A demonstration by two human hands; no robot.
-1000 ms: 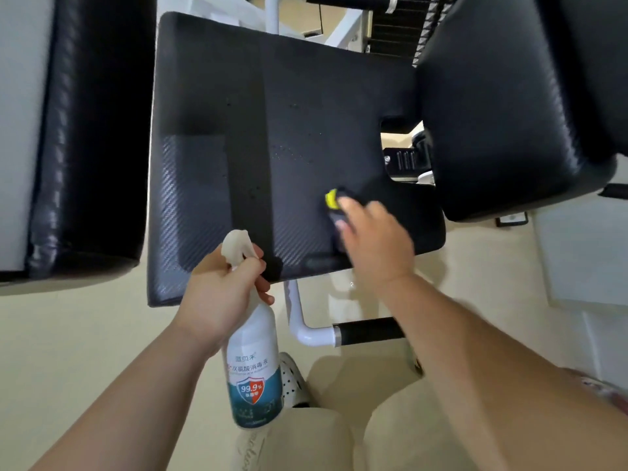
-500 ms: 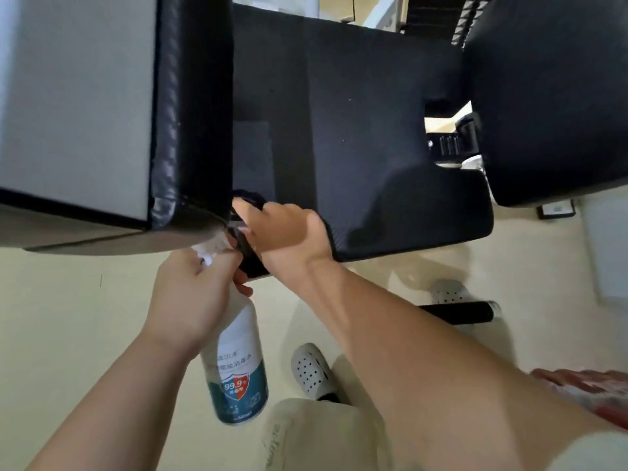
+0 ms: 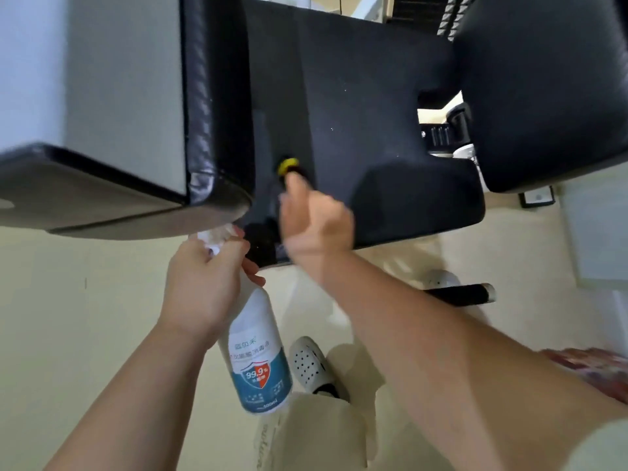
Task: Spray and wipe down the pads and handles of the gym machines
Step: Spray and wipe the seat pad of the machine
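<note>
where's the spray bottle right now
In the head view the spray bottle hangs low centre, gripped at its top by the left hand, just below the black pad, left of the right hand.

floor (image 3: 68,334) — beige | white perforated shoe (image 3: 311,365) stands on it

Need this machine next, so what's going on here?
A person is wiping down the machine's black pad. Their right hand presses a dark cloth with a yellow edge against the pad, towards its near left part, and it is blurred as if mid-stroke. Their left hand grips a white disinfectant spray bottle by the neck, just below the pad's near edge. The wiping looks to be under way, not finished.
</note>
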